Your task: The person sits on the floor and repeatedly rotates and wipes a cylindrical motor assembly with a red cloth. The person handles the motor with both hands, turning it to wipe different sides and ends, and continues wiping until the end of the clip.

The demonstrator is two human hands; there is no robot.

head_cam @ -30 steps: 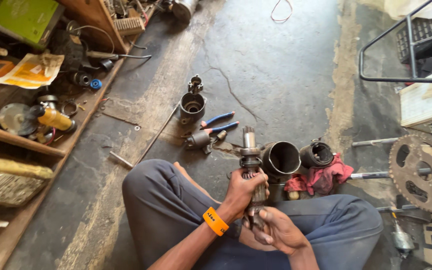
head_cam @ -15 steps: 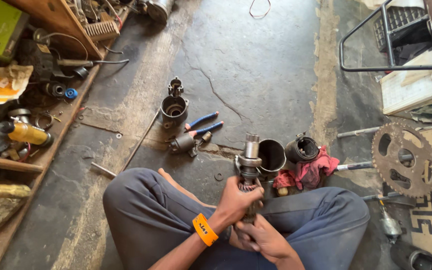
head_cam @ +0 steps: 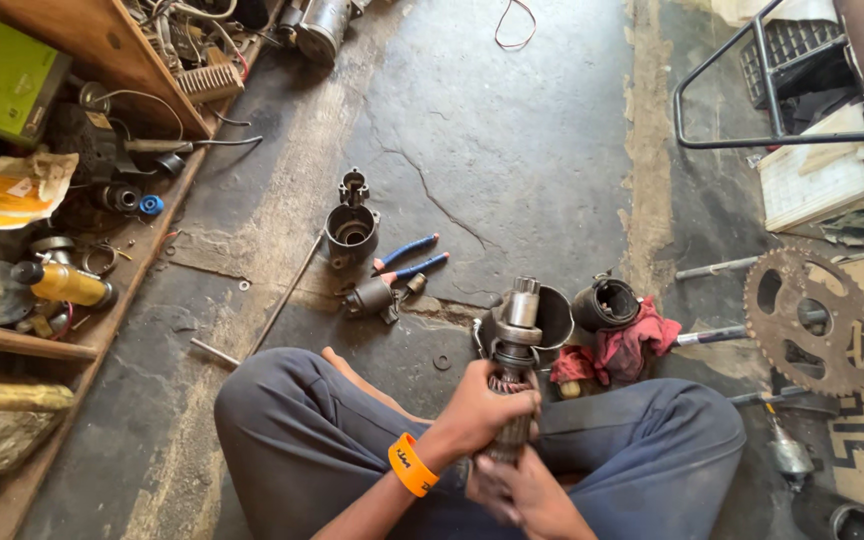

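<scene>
The left hand [head_cam: 487, 405] grips a motor shaft [head_cam: 514, 370] upright (gear end up); the right hand [head_cam: 517, 495] closes round its lower end, beside a red rag [head_cam: 624, 347].

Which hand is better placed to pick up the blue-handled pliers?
Probably the left hand: it grips the motor shaft higher up, on the same side as the pliers. The right hand sits lower, holding the shaft's bottom end.

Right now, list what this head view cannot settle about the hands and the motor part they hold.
- Motor part: its lower shaft is hidden by the left hand.
- Right hand: cut off by the bottom edge, so its grip is unclear.
- Round housing: mostly hidden behind the motor part.
</scene>
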